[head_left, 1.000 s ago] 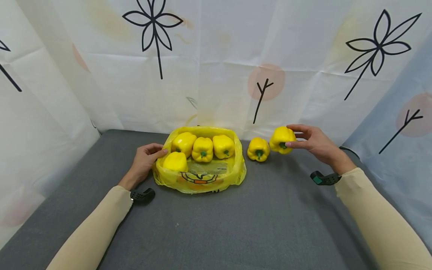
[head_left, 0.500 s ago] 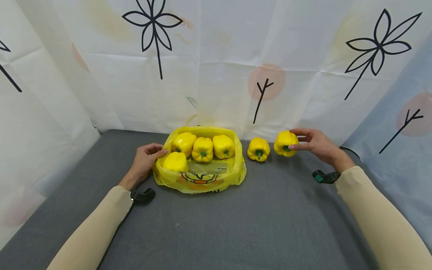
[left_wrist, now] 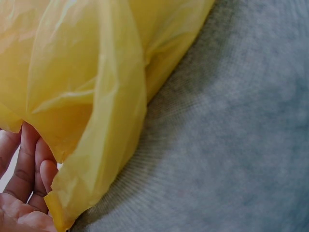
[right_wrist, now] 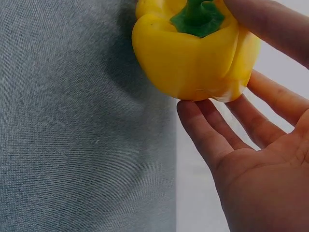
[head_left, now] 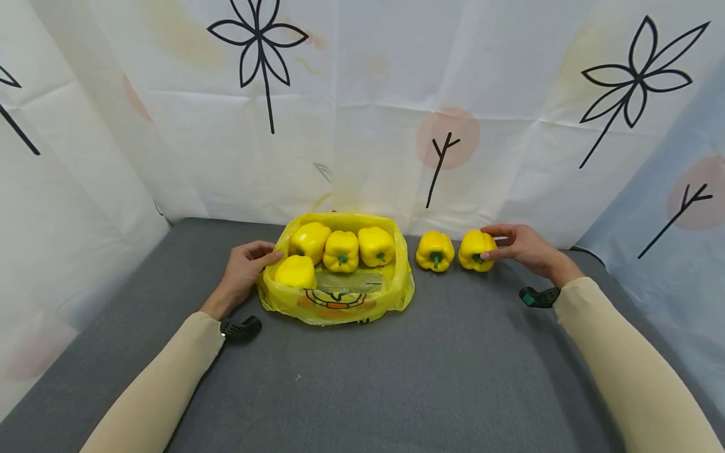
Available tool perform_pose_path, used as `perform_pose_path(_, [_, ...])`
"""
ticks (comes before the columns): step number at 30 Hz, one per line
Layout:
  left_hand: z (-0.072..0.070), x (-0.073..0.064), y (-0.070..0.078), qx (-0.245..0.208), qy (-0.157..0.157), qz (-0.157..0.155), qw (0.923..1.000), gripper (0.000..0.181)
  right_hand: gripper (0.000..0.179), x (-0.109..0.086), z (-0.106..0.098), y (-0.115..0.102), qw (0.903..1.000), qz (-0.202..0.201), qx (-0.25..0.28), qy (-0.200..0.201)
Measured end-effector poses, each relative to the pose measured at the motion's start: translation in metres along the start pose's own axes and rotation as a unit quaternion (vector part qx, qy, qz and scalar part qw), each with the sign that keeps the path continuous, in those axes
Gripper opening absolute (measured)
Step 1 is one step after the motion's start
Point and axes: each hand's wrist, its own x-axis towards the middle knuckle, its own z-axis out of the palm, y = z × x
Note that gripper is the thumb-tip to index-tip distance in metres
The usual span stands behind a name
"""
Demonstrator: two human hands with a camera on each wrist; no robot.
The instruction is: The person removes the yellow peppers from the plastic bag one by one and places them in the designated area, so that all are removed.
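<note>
A yellow plastic bag (head_left: 294, 308) lies opened wide on the grey table, with several yellow bell peppers (head_left: 341, 251) inside. My left hand (head_left: 240, 274) holds the bag's left rim, thumb over the edge; in the left wrist view its fingers (left_wrist: 29, 164) show partly behind the plastic. To the right, my right hand (head_left: 529, 251) grips a yellow bell pepper (head_left: 470, 242) from its right side, thumb near the green stem. In the right wrist view this bell pepper (right_wrist: 193, 63) has fingertips against it. Another bell pepper (head_left: 434, 250) stands between it and the bag.
The grey tabletop (head_left: 396, 384) stretches in front of the bag. Right behind the bag and peppers hangs a pale curtain (head_left: 374, 157) with plant drawings, which also closes off both sides. Black bands (head_left: 538, 297) sit on both wrists.
My right hand has lowered the bell pepper to the tabletop, beside the other loose one. The left hand and the bag have stayed in place.
</note>
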Motion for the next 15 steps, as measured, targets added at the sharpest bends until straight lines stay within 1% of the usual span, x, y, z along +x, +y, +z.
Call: perform_pose_path(15, [0.000,0.000,0.000,0.000,-0.001,-0.002,1.0000,0.029,0.079,0.005,0.000,0.014,0.9995,0.001,0.027,-0.016])
